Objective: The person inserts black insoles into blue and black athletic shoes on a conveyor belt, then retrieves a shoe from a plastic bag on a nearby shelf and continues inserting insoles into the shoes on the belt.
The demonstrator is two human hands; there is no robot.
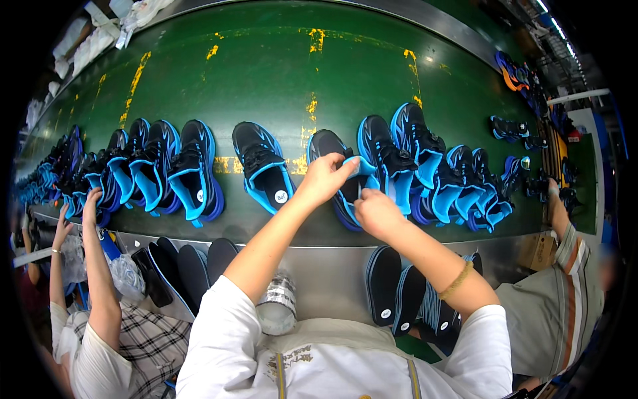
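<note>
A black sneaker with bright blue lining (324,142) lies on the green conveyor belt in front of me, toe pointing away. My left hand (325,178) grips its tongue and collar between thumb and fingers. At the heel end of the opening, my right hand (380,213) is closed on the collar edge, its fingertips partly hidden. Most of the inside is covered by my hands. To the left stands a matching sneaker (256,147) with an insole bearing a round white sticker inside. Another sneaker (379,143) sits close on the right.
Rows of similar sneakers (159,143) run along the belt (266,66) both ways. Stacked insoles (383,282) and black insoles (194,266) lie on the metal ledge, with a clear jar (278,306) and a phone (151,278). Co-workers' arms (100,279) reach in at left and right.
</note>
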